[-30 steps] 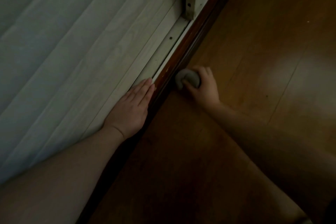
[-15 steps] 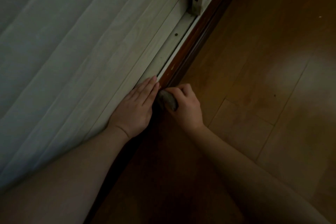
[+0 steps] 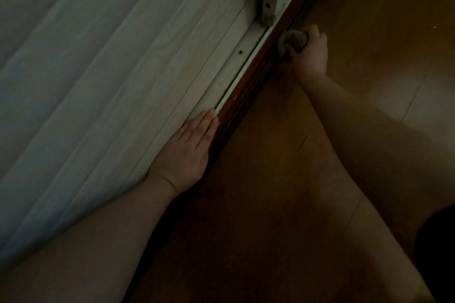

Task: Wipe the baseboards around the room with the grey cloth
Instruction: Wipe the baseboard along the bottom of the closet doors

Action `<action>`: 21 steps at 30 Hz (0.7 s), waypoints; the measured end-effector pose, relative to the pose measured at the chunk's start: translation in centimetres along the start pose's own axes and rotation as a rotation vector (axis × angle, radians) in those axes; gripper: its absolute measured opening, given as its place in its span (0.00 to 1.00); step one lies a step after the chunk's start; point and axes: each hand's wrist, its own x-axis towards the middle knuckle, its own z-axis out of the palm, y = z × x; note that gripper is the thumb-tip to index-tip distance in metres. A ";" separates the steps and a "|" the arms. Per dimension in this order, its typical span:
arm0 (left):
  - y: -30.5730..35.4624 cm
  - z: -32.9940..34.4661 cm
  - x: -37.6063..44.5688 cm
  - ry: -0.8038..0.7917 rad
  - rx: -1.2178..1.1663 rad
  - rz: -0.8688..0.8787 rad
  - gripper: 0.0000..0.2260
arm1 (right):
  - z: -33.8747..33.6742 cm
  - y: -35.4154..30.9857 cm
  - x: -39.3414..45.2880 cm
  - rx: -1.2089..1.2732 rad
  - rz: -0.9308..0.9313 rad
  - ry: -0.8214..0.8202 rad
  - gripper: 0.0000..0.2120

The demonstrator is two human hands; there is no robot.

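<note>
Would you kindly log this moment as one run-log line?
right hand: grips cloth against baseboard | left hand: flat on white panel | floor: wood

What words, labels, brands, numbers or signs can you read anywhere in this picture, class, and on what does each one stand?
None: no readable text shows anywhere.
The grey cloth in the right hand is plain.
The dark baseboard, pale wall panels under the left hand and wooden floor bear no marks.
</note>
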 end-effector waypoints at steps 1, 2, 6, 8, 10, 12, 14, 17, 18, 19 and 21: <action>0.1 0.0 0.0 0.001 0.011 0.002 0.27 | -0.3 0.0 0.6 -0.015 0.013 -0.010 0.17; 0.1 0.0 0.1 0.002 0.021 0.002 0.27 | -0.6 0.0 1.0 -0.028 0.015 -0.021 0.18; -0.1 -0.1 0.1 0.005 0.035 0.013 0.27 | -0.6 0.0 0.0 0.010 0.031 -0.008 0.18; -0.2 0.0 0.2 0.005 0.044 0.020 0.27 | -0.2 0.4 -1.3 0.124 0.063 0.005 0.18; -0.1 0.1 0.0 0.010 0.061 0.015 0.27 | 0.2 1.1 -2.7 0.249 0.095 0.035 0.19; 0.0 0.0 0.1 0.003 0.076 0.013 0.27 | 0.1 1.3 -4.3 0.309 0.159 0.049 0.19; 0.1 -0.4 0.1 -0.031 0.085 0.004 0.27 | -0.2 1.5 -5.6 0.335 0.202 0.027 0.20; 0.4 -1.1 0.0 -0.077 0.091 -0.006 0.28 | -1.1 1.8 -7.3 0.336 0.201 -0.024 0.19; 0.6 -1.6 0.4 -0.070 0.096 -0.001 0.28 | -1.3 2.0 -7.7 0.335 0.195 -0.037 0.19; 0.8 -2.0 1.2 -0.053 0.098 0.013 0.28 | -1.4 2.2 -8.0 0.338 0.196 -0.046 0.19; 1.4 -3.0 4.2 -0.015 0.100 0.057 0.28 | -1.6 2.9 -8.6 0.356 0.205 -0.044 0.20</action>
